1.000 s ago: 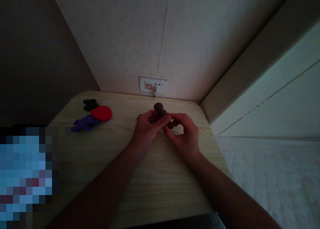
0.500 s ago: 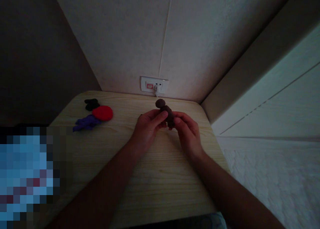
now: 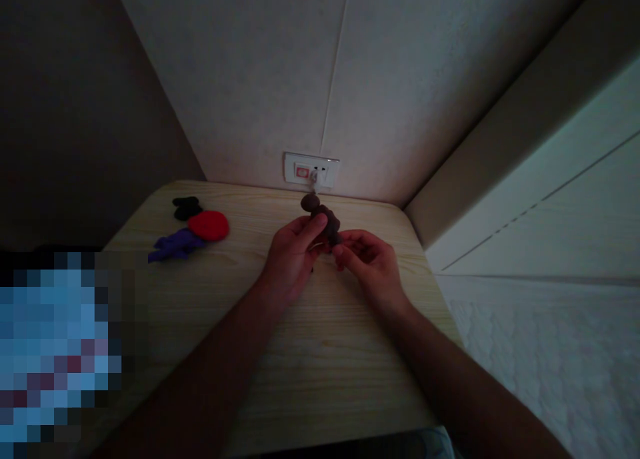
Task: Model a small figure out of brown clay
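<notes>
Above the table, both hands are closed on a dark brown lumpy figure that looks like modelling clay, with a rounded knob at its upper left end. My left hand grips its middle, thumb on top. At the lower right end, my right hand pinches a narrow part between thumb and fingers. A bit of red shows under the right fingertips; I cannot make out what it is. The figure's underside is hidden by the fingers.
On the table's left side lie a flat red piece, a purple lump and a black lump. A wall socket with a plug is behind the table. White quilted fabric lies right; a blurred patch covers the lower left.
The brown figure and my left hand have shifted slightly left. My right fingers have moved down to the figure's lower end, and its narrow part shows more. The view has shifted slightly.
</notes>
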Tool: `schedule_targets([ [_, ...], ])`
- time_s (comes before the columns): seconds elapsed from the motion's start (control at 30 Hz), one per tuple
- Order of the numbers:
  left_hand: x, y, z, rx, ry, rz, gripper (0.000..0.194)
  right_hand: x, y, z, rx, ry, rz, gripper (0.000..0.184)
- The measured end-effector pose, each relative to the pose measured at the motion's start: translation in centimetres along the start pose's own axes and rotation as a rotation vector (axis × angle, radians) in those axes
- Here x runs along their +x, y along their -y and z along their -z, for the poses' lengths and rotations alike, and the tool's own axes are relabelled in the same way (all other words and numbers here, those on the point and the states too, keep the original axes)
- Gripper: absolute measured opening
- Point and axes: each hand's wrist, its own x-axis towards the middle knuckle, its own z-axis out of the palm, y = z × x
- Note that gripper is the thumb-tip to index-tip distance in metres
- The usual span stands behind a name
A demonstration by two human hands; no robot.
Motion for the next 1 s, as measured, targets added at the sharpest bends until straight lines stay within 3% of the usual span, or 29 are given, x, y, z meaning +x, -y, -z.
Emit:
schedule_targets([
  [0.2, 0.1, 0.0, 0.1, -0.006, 0.008, -0.012, 0.044, 0.0, 0.0, 0.0, -0.021, 0.02, 0.009, 0.035],
  [0.47, -0.1, -0.4, -0.2, -0.018, -0.004, 0.018, 0.043, -0.2, -0.1, 0.1, 0.039, 0.023, 0.051, 0.018],
  [0.63, -0.2, -0.6, -0.3, -0.078, -0.026, 0.057, 0.036, -0.1, -0.1, 0.2, 0.023, -0.043, 0.014, 0.021],
  [0.83, -0.1, -2.3, -0.3, -0.215, -0.104, 0.049, 0.025, 0.3, -0.9, 0.6, -0.243, -0.117, 0.044, 0.022],
  [1.0, 0.5, -3.3, 0.3, -0.255, -0.163, -0.063, 0.02, -0.3, -1.4, 0.6, -0.521, 0.07, 0.173, 0.021],
])
